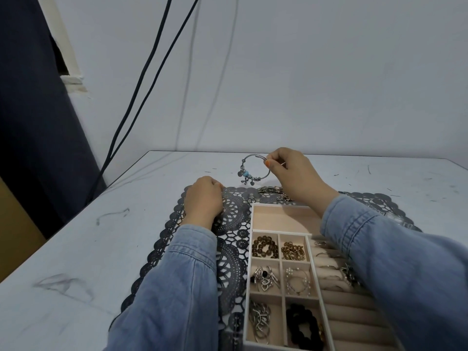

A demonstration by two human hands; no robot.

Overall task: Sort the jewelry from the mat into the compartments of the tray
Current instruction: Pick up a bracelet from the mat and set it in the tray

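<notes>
My right hand (295, 173) pinches a silver charm bangle (253, 169) with blue beads and dangling charms, held up above the far edge of the dark lace mat (233, 224). My left hand (202, 198) rests on the mat's far left part with its fingers curled under; whether it holds anything I cannot tell. The white tray (253, 249) lies on the mat, its small compartments holding brown beads, gold chains, rings, hoops and a black bracelet. The tray's far wide compartment (283, 216) has nothing in it. A gold chain (272, 191) lies on the mat beyond the tray.
The white table (101, 236) carries scratches and pen marks. Two black cables (141, 97) run down the wall at the back left. A dark curtain (33, 135) hangs at the left. Ring rolls (336, 300) fill the tray's right side, partly under my right sleeve.
</notes>
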